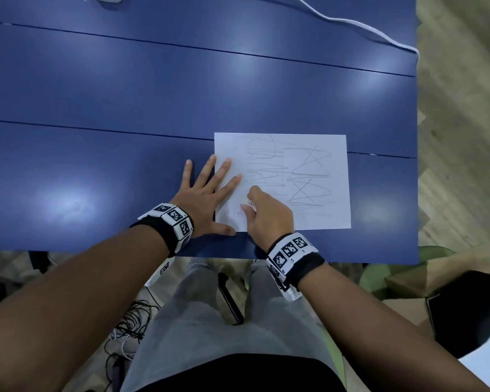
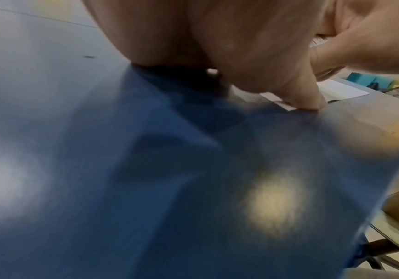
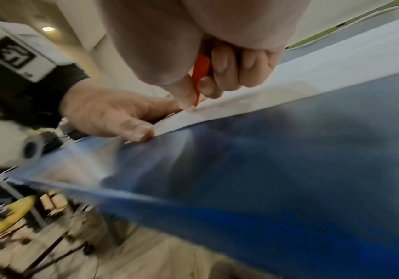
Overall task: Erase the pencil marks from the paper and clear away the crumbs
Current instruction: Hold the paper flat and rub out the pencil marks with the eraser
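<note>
The erasing step is judged to be in hand, and not far along. The paper is laid flat on the blue table, near its front edge, and is pinned at its left margin by the left hand, which is spread flat with straight fingers — the thumb is pressed at the near left corner. Nothing is held in that hand.

The right hand is curled over the lower left part of the sheet, and a small eraser in an orange sleeve is pinched between its thumb and fingers; the tip is set on the paper in the right wrist view. The pencil marks — loops, scribbles and crossed lines — are seen across the middle and right of the sheet, most of them apparently untouched. No crumbs can be made out.

Next, short firm strokes are called for, worked rightward over the scribbles, with the sheet kept pinned so it is not creased or dragged. The brushing away of crumbs is left for afterwards.
</note>
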